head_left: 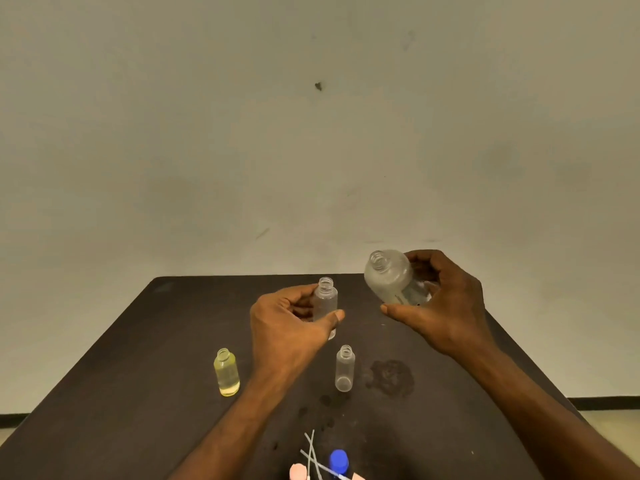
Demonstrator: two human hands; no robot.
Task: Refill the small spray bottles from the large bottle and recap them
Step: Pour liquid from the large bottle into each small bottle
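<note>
Plain beige wall with a few scuffs, and a dark desk (pixel 194 327) pushed up against it, that's the whole setup from the head view. There's only this one view, so here goes.

The left hand (pixel 287 327) has its grip wrapped around a small clear bottle (pixel 325 299), cap off, held upright just above the desk. It looks empty to me, hard to be sure. The right hand (pixel 440 306) is grasping the large bottle (pixel 391 278), also open, tilted with its mouth pointing toward the left hand. The two mouths are near each other but still apart, and I can't see any liquid running.

Below the left grip, closer to the person, another small clear bottle (pixel 345 368) stands open and looks empty. Off to the left of that grip stands a small yellow bottle (pixel 227 373), open too, with liquid in it. A wet patch (pixel 391 374) sits on the desk under the right wrist.

At the near edge are the spray tops (pixel 313 459) with their dip tubes, plus a blue cap (pixel 338 460).

So my read: we're right at the pour. Next move needs the big mouth lined up over the small one, then a slow tip. That narrow neck looks easy to miss, going by the spill.
</note>
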